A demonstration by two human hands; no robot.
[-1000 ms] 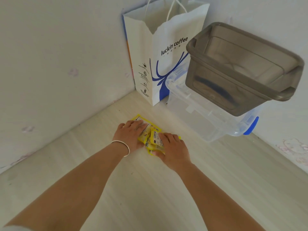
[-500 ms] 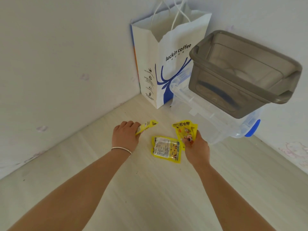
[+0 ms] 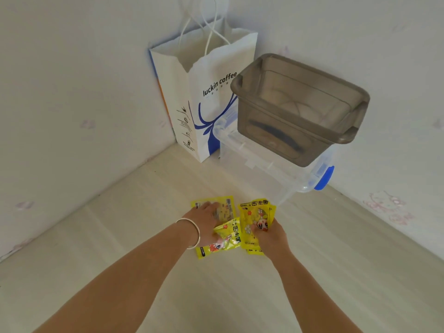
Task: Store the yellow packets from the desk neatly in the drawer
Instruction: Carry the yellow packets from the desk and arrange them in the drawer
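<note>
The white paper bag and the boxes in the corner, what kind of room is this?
Probably a room at home, at a pale wood desk pushed into a corner. A coffee-shop paper bag stands against the wall, a grey plastic bin sits on a clear storage box, and both walls have faint cartoon-patterned wallpaper.

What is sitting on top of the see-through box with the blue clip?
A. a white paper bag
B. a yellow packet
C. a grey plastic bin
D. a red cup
C: the grey plastic bin rests on the lid of the clear box, beside the paper bag.
</note>
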